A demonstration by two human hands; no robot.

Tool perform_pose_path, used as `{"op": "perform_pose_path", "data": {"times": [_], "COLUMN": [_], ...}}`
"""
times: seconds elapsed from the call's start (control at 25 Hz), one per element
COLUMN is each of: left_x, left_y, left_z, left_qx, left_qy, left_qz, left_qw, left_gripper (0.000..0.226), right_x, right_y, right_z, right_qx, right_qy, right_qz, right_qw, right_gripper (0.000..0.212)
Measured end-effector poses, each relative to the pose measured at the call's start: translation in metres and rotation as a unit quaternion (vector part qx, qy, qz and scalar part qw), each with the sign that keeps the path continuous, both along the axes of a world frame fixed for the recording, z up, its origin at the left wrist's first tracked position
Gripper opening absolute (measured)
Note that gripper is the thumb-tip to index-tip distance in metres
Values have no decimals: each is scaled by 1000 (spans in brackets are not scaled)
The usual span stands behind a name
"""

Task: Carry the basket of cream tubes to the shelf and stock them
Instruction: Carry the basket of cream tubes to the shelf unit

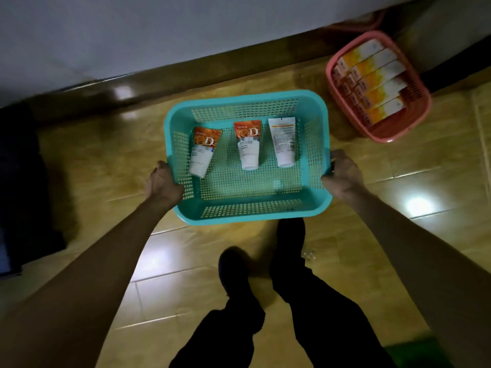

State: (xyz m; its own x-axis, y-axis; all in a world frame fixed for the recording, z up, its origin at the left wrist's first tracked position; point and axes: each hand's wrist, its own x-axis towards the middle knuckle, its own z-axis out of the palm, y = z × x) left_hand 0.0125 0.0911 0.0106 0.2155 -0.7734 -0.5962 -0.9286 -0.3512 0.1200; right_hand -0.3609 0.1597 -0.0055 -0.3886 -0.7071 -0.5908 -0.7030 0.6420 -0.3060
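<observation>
Holding teal mesh basket (pixel 247 208), both hands' fingers clamped on rims, three white-orange cream tubes (pixel 249 146) inside

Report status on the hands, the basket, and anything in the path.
Left hand and right hand shut on teal basket rims. Three cream tubes loose inside. Pink basket of boxes on floor ahead right; shelf not in view.

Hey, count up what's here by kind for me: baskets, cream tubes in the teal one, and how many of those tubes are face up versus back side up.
Baskets: 2, the teal basket held by the left hand and right hand, and the pink basket of boxes on the floor
Cream tubes, face up: 2
Cream tubes, back up: 1
Total: 5 things, 3 of them tubes
</observation>
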Motion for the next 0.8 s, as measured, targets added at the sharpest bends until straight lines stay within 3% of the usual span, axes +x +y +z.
{"op": "perform_pose_path", "data": {"times": [0.56, 0.8], "left_x": [-39, -87], "left_y": [62, 147], "left_z": [259, 351], "left_qx": [-44, -69], "left_qy": [1, 10], "left_qz": [-76, -118], "left_qw": [996, 990], "left_gripper": [41, 33], "right_x": [-26, -60], "right_y": [125, 231], "right_z": [256, 363], "right_qx": [-79, -84], "right_qy": [10, 11], "right_qz": [-116, -167], "right_qw": [990, 982], "right_gripper": [44, 46]}}
